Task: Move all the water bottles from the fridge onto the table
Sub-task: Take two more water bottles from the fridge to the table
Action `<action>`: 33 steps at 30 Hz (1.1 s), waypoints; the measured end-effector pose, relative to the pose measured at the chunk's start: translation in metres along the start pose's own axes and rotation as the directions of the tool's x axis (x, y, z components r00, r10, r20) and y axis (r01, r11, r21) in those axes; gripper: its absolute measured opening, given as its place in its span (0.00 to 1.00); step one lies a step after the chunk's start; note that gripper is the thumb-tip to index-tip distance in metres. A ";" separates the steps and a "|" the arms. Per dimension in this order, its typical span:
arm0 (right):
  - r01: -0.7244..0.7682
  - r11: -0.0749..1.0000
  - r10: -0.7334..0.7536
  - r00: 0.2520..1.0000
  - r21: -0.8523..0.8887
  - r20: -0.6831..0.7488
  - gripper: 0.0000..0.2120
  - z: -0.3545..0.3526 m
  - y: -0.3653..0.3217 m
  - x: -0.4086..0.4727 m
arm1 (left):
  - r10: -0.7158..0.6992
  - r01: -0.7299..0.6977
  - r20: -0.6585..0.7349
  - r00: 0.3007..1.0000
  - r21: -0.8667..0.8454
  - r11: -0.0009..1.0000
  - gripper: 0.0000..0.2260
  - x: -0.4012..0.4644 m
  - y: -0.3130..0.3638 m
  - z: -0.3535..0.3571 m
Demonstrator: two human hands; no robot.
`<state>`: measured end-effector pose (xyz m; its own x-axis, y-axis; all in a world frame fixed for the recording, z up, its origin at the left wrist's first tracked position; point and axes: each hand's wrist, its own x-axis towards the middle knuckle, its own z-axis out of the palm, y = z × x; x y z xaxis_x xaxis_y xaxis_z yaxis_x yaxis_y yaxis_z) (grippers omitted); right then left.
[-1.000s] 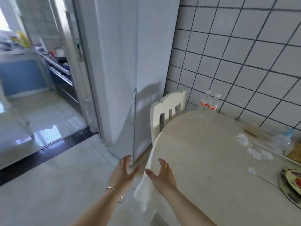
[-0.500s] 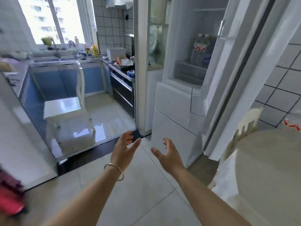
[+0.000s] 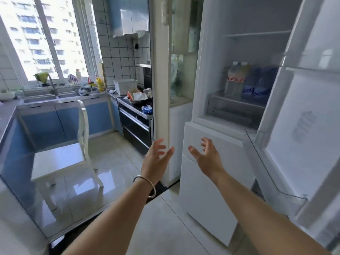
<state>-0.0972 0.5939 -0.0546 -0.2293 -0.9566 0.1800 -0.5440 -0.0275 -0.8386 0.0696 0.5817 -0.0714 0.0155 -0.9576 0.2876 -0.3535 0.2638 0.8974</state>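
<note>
Here both hands are raised in front of the open fridge (image 3: 237, 100), empty, palms facing each other. The left hand (image 3: 156, 159), with a bracelet (image 3: 147, 186) at its wrist, has its fingers spread and loose; the right hand (image 3: 207, 157) is likewise released, fingers splayed, holding nothing. The water bottles (image 3: 236, 78) stand far inside on a shelf of the fridge, well apart from both hands, with blue packs (image 3: 259, 83) just to their right. The fridge door (image 3: 301, 115) stands open on the right
</note>
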 end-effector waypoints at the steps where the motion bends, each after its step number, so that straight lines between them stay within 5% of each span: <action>1: -0.017 1.000 0.017 1.000 0.000 -0.009 0.32 0.004 -0.001 0.021 | 0.002 -0.002 0.023 1.000 0.003 1.000 0.23 0.022 -0.001 0.002; 18: -0.202 0.979 0.197 0.923 0.019 -0.330 0.31 -0.005 0.050 0.292 | 0.126 -0.055 0.292 0.948 -0.241 0.969 0.16 0.335 -0.026 0.128; 33: -0.361 0.932 0.298 0.721 0.029 -0.625 0.32 -0.072 0.108 0.493 | 0.255 -0.021 0.578 0.775 -0.380 0.925 0.21 0.557 -0.007 0.322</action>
<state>-0.3271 0.1401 -0.0189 -0.8323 -0.5164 0.2014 -0.4014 0.3111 -0.8614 -0.2209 0.0088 -0.0251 -0.6188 -0.7418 0.2587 0.0277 0.3085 0.9508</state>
